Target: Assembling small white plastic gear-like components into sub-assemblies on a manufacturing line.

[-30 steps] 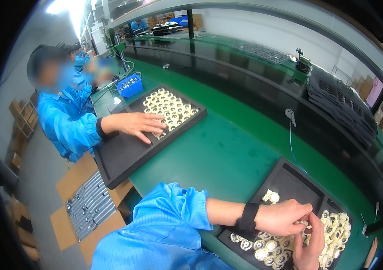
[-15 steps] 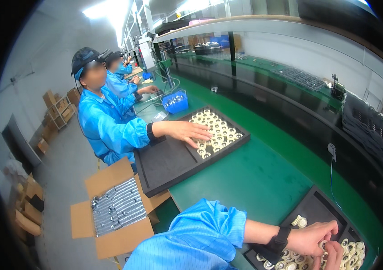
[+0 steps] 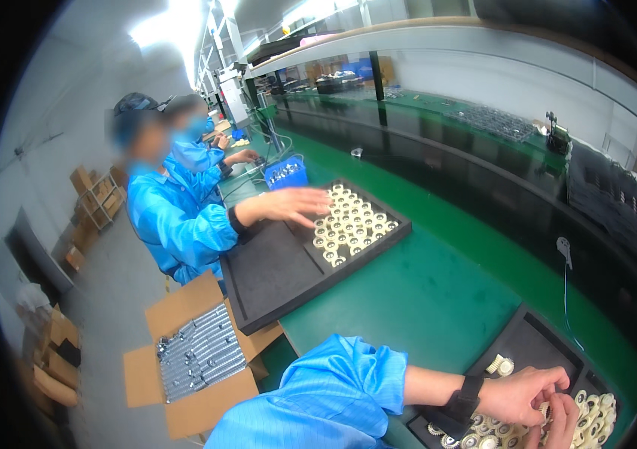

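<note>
My left hand is over the dark tray at the lower right, its fingers bent and drawn toward the fingertips of my right hand. Both hands are closed and meet over a heap of cream-coloured toothed gears with dark centres. What lies between their fingertips is mostly hidden. Two gears rest apart from the heap, beyond my left hand. More gears show below my left wrist, which wears a black band.
A co-worker's hand hovers above another black tray with rows of cream gears. A blue bin of metal parts stands behind it. At the left, an open carton holds metal rods. A thin cable hangs at the right.
The co-worker's hand has risen and shifted left off the gears. My hands stay together over the heap; the fingers have shifted slightly. The view has tilted a little.
</note>
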`<state>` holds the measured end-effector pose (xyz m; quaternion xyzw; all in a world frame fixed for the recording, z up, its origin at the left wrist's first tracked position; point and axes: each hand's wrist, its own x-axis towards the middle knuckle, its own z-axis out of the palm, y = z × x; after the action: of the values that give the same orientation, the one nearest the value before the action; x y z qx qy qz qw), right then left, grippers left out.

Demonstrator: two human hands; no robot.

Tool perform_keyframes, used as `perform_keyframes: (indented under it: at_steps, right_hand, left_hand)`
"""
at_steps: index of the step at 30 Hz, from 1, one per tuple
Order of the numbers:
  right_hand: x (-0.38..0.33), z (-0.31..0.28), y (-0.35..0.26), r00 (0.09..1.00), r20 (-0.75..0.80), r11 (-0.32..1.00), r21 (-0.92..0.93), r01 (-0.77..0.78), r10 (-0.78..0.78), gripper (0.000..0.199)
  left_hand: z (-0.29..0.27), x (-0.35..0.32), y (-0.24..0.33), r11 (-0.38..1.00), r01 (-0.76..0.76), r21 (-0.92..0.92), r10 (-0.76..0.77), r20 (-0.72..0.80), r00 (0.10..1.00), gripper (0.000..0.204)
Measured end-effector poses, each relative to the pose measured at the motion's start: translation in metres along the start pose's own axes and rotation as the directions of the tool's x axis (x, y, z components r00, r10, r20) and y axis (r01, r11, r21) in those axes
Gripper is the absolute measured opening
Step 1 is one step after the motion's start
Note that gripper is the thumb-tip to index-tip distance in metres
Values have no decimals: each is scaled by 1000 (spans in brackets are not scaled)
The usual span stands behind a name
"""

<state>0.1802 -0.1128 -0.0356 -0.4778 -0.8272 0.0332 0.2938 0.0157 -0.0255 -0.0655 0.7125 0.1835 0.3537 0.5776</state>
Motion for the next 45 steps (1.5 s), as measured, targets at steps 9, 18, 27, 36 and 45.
perform_keyframes:
  at_steps: [9, 18, 27, 36, 45]
  right_hand:
    - [-2, -2, 1, 990, -131, 999, 5, -47, 47, 29]
    - [-5, 1, 8, 991, -129, 1000, 16, -22, 24, 25]
    - [5, 0, 1, 989, -151, 1000, 10, 7, -5, 30]
    - [8, -3, -3, 991, -120, 996, -75, 46, -54, 34]
    - [11, -4, -7, 988, -148, 999, -24, 49, -52, 30]
  left_hand:
    - [3, 4, -13, 952, 32, -303, -24, 31, 999, 38]
    - [-2, 3, -8, 955, 101, -281, -80, 85, 993, 25]
    - [-4, 3, -5, 890, 193, -412, -151, 133, 980, 15]
    - [2, 1, -6, 789, 235, -568, -167, 170, 971, 23]
    - [2, 4, -17, 858, 239, -455, -176, 177, 968, 29]
